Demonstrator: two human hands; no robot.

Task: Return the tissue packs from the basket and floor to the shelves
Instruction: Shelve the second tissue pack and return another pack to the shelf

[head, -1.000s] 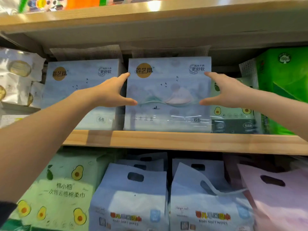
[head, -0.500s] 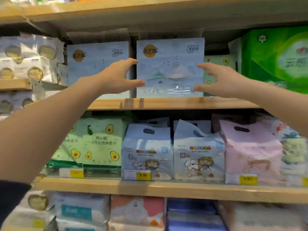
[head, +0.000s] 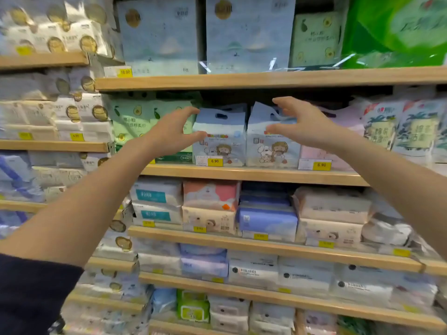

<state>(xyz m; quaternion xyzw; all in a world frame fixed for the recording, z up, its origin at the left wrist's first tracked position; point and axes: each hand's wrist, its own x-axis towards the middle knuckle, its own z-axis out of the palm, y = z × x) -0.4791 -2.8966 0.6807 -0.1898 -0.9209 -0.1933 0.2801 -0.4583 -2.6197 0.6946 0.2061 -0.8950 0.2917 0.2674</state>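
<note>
Two pale blue tissue packs with gold discs stand upright side by side on the upper wooden shelf [head: 266, 79]: the left pack [head: 159, 35] and the right pack [head: 246, 32]. Both of my hands are lowered, away from that shelf. My left hand [head: 169, 134] hangs open with fingers curled apart, in front of the green avocado packs [head: 130, 117]. My right hand [head: 304, 122] is open too, in front of the blue baby-wipe bags [head: 271, 146]. Neither hand holds anything. No basket or floor is in view.
Wooden shelves run across the whole view, packed with tissue and wipe packs. A large green pack [head: 396, 30] fills the upper right. Pink bags [head: 321, 153] stand right of the blue bags. Yellow price tags [head: 214, 161] line the shelf edges.
Both hands have let go of the right pale blue pack and dropped away from the upper shelf. The camera has pulled back and tilted down, showing more lower shelves.
</note>
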